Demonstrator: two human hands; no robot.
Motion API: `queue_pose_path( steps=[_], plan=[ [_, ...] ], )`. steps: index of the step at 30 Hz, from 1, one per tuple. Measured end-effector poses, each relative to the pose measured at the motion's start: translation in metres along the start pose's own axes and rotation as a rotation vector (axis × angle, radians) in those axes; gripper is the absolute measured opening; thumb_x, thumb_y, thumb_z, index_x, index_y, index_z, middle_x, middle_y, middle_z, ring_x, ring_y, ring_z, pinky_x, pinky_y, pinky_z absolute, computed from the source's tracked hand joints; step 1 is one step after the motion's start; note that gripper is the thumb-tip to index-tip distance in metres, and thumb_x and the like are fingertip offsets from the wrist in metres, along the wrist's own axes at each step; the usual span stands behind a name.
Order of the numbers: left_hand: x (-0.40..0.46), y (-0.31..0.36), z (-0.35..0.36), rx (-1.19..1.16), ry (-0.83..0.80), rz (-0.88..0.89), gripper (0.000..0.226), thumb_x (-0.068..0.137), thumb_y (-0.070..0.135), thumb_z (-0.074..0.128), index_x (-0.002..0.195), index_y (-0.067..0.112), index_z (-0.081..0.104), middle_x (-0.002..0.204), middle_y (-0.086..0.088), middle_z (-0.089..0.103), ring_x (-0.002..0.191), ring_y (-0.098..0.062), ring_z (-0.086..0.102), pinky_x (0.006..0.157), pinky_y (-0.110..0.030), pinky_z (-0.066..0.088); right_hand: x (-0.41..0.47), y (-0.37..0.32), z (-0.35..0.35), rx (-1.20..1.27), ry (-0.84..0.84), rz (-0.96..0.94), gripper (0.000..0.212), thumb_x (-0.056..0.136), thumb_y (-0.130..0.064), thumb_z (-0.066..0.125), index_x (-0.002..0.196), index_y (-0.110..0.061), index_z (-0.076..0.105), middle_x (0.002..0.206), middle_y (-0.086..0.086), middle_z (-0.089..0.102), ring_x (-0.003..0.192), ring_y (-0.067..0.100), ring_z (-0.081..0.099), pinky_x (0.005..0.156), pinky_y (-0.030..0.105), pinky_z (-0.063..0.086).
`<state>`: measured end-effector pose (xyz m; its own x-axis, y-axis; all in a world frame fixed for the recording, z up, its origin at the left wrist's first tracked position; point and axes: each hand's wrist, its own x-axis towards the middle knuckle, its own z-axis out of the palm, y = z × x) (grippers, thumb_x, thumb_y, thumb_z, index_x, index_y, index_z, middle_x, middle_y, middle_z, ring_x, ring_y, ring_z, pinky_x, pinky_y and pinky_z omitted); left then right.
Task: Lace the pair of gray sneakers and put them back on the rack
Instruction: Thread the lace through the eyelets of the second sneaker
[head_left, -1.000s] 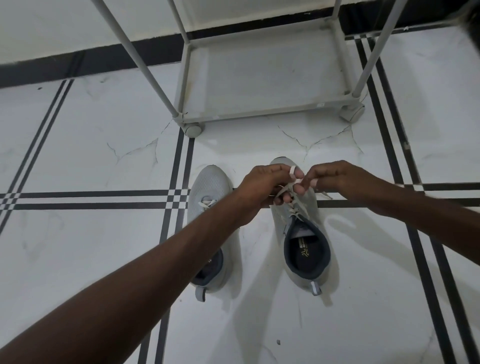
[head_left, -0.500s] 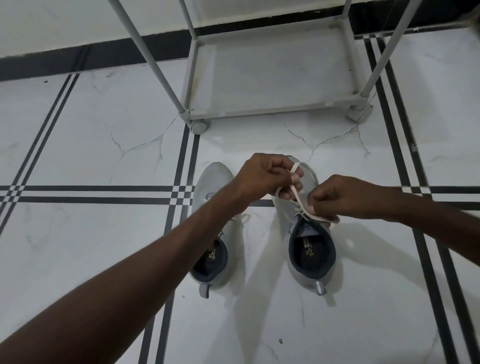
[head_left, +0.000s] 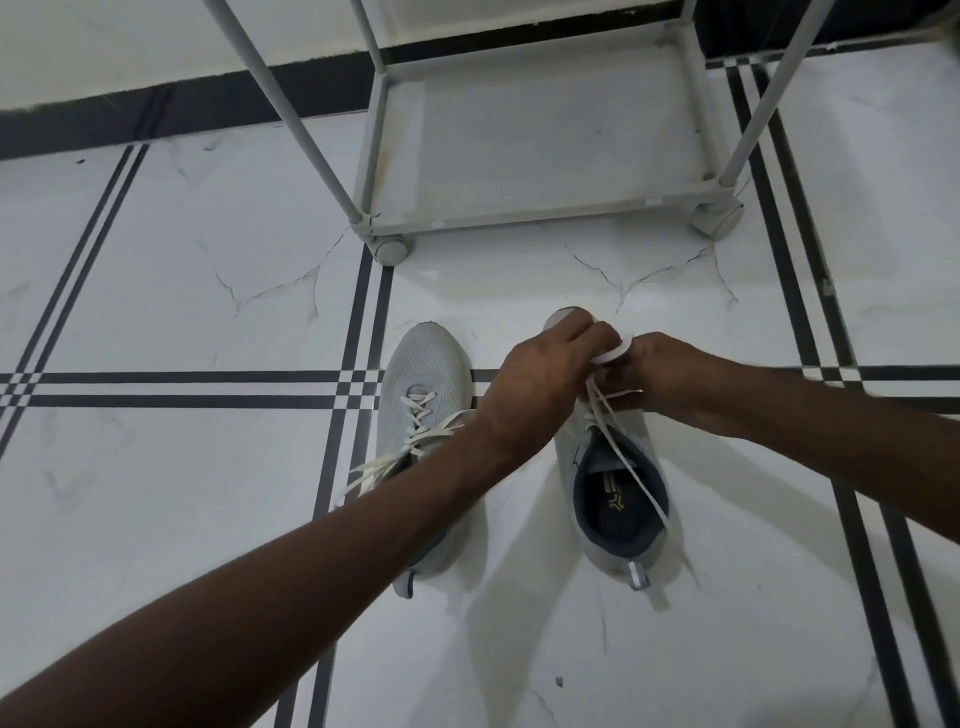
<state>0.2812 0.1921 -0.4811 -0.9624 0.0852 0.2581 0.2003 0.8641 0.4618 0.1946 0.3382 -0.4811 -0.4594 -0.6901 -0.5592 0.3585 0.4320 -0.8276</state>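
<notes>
Two gray sneakers stand side by side on the floor, toes toward the rack. The left sneaker (head_left: 423, 384) has white laces threaded, with loose ends trailing off its left side. Over the front of the right sneaker (head_left: 618, 483) my left hand (head_left: 540, 384) and my right hand (head_left: 660, 374) meet, both pinching the white lace (head_left: 615, 353). A loop of lace shows between my fingers. One lace end runs back across the shoe's dark opening. My hands hide the toe and front eyelets.
A gray shoe rack (head_left: 540, 135) on small wheels stands just beyond the sneakers, its bottom shelf bare. Its slanted poles rise at the left and right. The white marble floor (head_left: 156, 519) has black stripe lines; a black skirting runs along the wall.
My right hand has moved up from the shoe's tongue to meet my left hand over the toe, carrying the lace into a loop. The left sneaker's laces are more exposed.
</notes>
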Motion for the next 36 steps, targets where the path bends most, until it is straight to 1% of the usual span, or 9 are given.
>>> queue_pose_path(
  steps=[5,9,12,16,18,22,27,31,36],
  plan=[
    [-0.003,-0.004,0.001,-0.019,0.078,-0.096,0.018,0.083,0.006,0.068,0.1,0.012,0.066,0.092,-0.002,0.064,0.071,-0.021,0.061,0.059,-0.041,0.054,0.002,-0.002,-0.008,0.005,0.18,0.005,0.019,0.09,-0.013,0.061,0.095,0.003,0.069,0.09,0.02,0.074,0.089,0.034,0.072,0.087,0.038,0.057],
    [-0.004,-0.014,-0.011,-0.371,0.071,-0.564,0.023,0.078,0.014,0.079,0.099,0.016,0.069,0.076,-0.007,0.071,0.063,-0.01,0.068,0.054,-0.029,0.057,0.003,-0.005,-0.021,-0.116,0.361,-0.05,0.029,0.083,-0.006,0.06,0.054,-0.007,0.054,0.047,0.005,0.047,0.043,0.022,0.046,0.054,0.034,0.043],
    [-0.015,-0.03,-0.02,-0.592,0.037,-0.818,0.032,0.08,0.009,0.078,0.108,0.009,0.064,0.081,-0.024,0.07,0.058,-0.013,0.07,0.056,-0.029,0.061,-0.002,0.005,-0.043,-0.504,0.457,-0.139,0.044,0.084,-0.014,0.063,0.044,-0.012,0.046,0.04,0.0,0.04,0.037,0.013,0.035,0.05,0.028,0.032],
    [-0.031,-0.045,-0.013,-0.046,-0.181,-0.692,0.046,0.083,0.019,0.073,0.126,0.012,0.057,0.107,-0.011,0.071,0.095,-0.025,0.068,0.086,-0.042,0.055,-0.008,0.031,-0.062,-1.099,0.404,-0.109,0.031,0.086,-0.037,0.062,0.06,-0.021,0.055,0.059,-0.004,0.056,0.064,0.021,0.057,0.057,0.031,0.037],
    [-0.035,-0.036,-0.005,-0.044,-0.2,-0.501,0.049,0.084,0.023,0.072,0.129,0.009,0.057,0.124,-0.014,0.062,0.111,-0.029,0.06,0.093,-0.044,0.05,-0.007,0.04,-0.054,-1.141,0.284,-0.134,0.009,0.087,-0.031,0.058,0.082,-0.025,0.063,0.076,-0.005,0.06,0.082,0.025,0.061,0.067,0.033,0.042],
    [-0.035,-0.009,0.011,-0.079,-0.392,-0.366,0.043,0.089,0.036,0.067,0.126,0.016,0.058,0.112,-0.008,0.072,0.102,-0.028,0.065,0.084,-0.034,0.05,-0.003,0.057,-0.027,-1.13,0.158,-0.344,0.027,0.078,-0.026,0.059,0.103,-0.025,0.066,0.101,0.002,0.061,0.097,0.023,0.052,0.082,0.04,0.046],
    [-0.023,-0.013,0.006,-0.21,-0.422,-0.472,0.016,0.091,0.027,0.066,0.099,0.014,0.071,0.076,-0.004,0.076,0.064,-0.015,0.07,0.069,-0.027,0.056,-0.007,0.052,-0.008,-0.903,0.209,-0.396,0.013,0.083,-0.016,0.05,0.075,-0.013,0.061,0.076,0.007,0.062,0.072,0.024,0.055,0.066,0.038,0.045],
    [-0.016,-0.018,-0.003,-0.178,-0.411,-0.496,0.019,0.092,0.031,0.064,0.092,0.016,0.076,0.059,0.009,0.057,0.051,0.0,0.048,0.059,-0.024,0.036,-0.006,0.04,-0.015,-0.216,0.112,-0.005,0.021,0.094,-0.013,0.048,0.073,-0.01,0.052,0.052,0.004,0.042,0.039,0.015,0.032,0.041,0.022,0.027],
    [-0.018,-0.025,-0.007,-0.19,-0.424,-0.549,0.018,0.09,0.033,0.066,0.085,0.02,0.077,0.053,0.015,0.051,0.049,-0.001,0.046,0.058,-0.021,0.036,0.001,0.026,-0.037,-0.612,-0.068,-0.036,0.038,0.092,-0.039,0.061,0.065,-0.012,0.067,0.041,-0.009,0.053,0.037,0.009,0.035,0.043,0.022,0.028]
  ],
)
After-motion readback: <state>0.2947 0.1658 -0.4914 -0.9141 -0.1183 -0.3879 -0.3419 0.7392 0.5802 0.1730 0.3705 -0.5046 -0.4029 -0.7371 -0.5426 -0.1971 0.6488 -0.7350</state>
